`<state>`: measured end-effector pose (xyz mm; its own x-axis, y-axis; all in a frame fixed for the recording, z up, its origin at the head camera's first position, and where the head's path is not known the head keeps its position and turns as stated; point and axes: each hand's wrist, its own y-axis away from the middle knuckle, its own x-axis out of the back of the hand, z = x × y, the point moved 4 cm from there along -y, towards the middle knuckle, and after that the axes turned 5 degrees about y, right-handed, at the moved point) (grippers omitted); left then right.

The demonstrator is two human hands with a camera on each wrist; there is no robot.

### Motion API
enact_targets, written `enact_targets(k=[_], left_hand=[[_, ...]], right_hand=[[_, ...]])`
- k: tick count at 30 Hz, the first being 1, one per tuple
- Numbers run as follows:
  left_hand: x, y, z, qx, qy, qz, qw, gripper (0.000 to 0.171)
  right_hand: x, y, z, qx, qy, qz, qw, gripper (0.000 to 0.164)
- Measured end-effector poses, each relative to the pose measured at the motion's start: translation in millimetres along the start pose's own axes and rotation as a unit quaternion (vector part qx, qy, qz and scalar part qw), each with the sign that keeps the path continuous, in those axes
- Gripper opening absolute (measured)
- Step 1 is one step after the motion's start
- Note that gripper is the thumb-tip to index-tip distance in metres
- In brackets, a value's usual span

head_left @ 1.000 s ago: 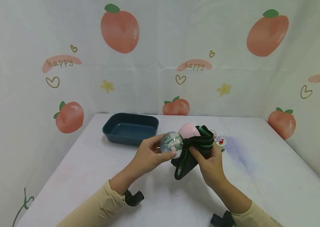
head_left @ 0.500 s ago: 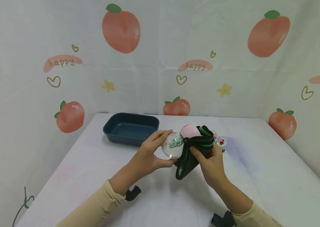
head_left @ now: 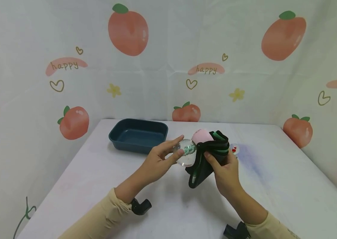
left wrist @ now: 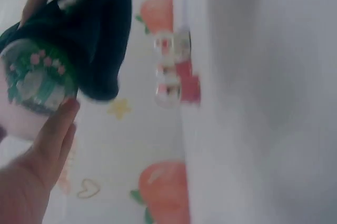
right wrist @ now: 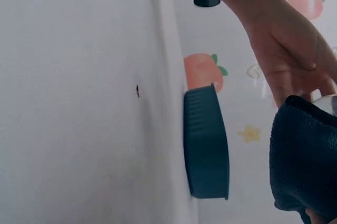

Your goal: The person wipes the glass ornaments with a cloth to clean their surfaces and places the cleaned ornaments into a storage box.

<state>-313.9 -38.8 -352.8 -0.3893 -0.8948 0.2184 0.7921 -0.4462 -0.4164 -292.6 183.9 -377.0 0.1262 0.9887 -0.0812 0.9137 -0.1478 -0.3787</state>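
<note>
A snow globe (head_left: 186, 161), clear ball with a pale green figure inside and a pink base (head_left: 202, 136), is held up above the table. My left hand (head_left: 158, 164) grips its ball from the left, thumb across the near side and fingers behind. Pink flowers and green leaves show inside the globe (left wrist: 39, 79) in the left wrist view. My right hand (head_left: 226, 176) pinches a folded dark green cloth (head_left: 199, 172), thumb in front, with the cloth against the globe's right side. In the right wrist view the cloth (right wrist: 305, 155) covers most of the globe.
A dark blue rectangular tray (head_left: 138, 147) stands at the back left of the white table. Behind my right hand is a small snow globe (head_left: 234, 149) with a red figure. Several small snow globes (left wrist: 189, 88) line up in the left wrist view. A printed curtain (head_left: 156, 83) hangs behind.
The held snow globe has turned, so a different side of its figure shows. My left thumb has shifted up onto the ball. Both hands, globe and cloth have drifted slightly right.
</note>
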Motion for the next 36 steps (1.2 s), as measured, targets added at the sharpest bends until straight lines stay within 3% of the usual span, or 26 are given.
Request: enact_targets(k=[2, 5, 9, 13, 18, 24, 28, 31, 36], left_hand=[[1.9, 0.5, -3.1, 0.034, 0.046, 0.034, 0.9978, 0.063], [1.9, 1.4, -8.3, 0.099, 0.113, 0.070, 0.9862, 0.068], [-2.2, 1.7, -11.1, 0.161, 0.153, 0.061, 0.9731, 0.058], [-6.6, 2.1, -8.2, 0.166, 0.164, 0.032, 0.9718, 0.053], [-6.6, 4.1, -6.5, 0.152, 0.166, 0.036, 0.9737, 0.054], [-4.9, 6.7, -2.2, 0.083, 0.092, 0.071, 0.9897, 0.067], [-4.8, 7.5, -0.5, 0.003, 0.013, 0.079, 0.9968, 0.075], [-4.6, 7.5, 2.6, -0.070, -0.056, 0.069, 0.9936, 0.078], [-4.4, 7.2, 7.6, -0.167, -0.133, 0.046, 0.9758, 0.079]], right_hand=[[0.0, 0.5, 0.1, 0.004, 0.005, 0.004, 1.000, 0.043], [-0.6, 1.7, -0.1, 0.008, 0.008, 0.007, 1.000, 0.042], [-1.3, 2.2, 0.1, 0.013, 0.013, 0.009, 1.000, 0.041], [-1.8, 3.0, 1.3, 0.011, 0.016, 0.007, 1.000, 0.040], [-2.4, 3.8, 1.4, 0.008, 0.019, 0.002, 1.000, 0.041], [-3.9, 2.5, 1.0, -0.006, 0.023, -0.013, 1.000, 0.039], [-4.4, 2.3, 3.9, -0.027, 0.013, -0.017, 0.999, 0.038], [-5.5, 1.7, 6.2, -0.038, 0.001, -0.021, 0.999, 0.040], [-7.5, 1.1, 6.6, -0.049, -0.009, -0.028, 0.998, 0.042]])
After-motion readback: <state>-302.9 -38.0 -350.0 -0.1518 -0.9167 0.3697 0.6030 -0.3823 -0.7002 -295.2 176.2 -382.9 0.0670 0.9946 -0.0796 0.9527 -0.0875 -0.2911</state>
